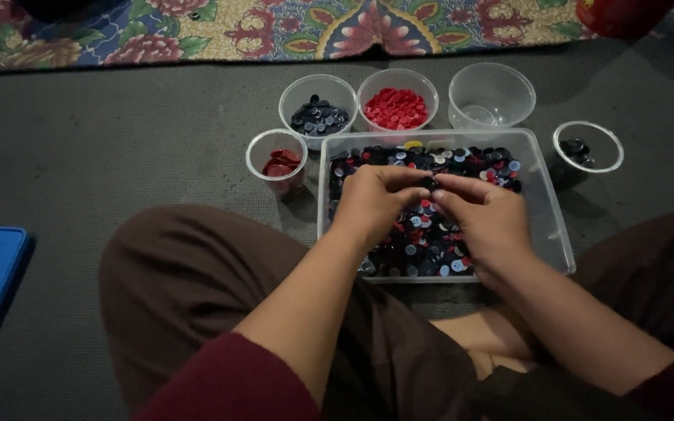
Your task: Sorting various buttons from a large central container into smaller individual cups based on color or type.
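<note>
While both hands meet over the clear rectangular tub (544, 195) of mixed buttons (423, 234), the left hand (372, 203) and right hand (481, 214) pinch narrowly together on one small dark button (428, 184). Sorting appears partly done: one cup holds dark buttons (319, 117), another bright red buttons (396, 107), a small cup (276, 160) dark red ones, a small side bowl (588, 146) a few; one bowl (491, 95) stands empty. The tub remains well filled. Surface: grey floor mat (118, 132), patterned rug (274, 27) beyond; dim room.

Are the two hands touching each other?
Touching. In the head view the left hand and right hand meet at the fingertips over the clear tray of buttons, with no gap visible between them.
</note>
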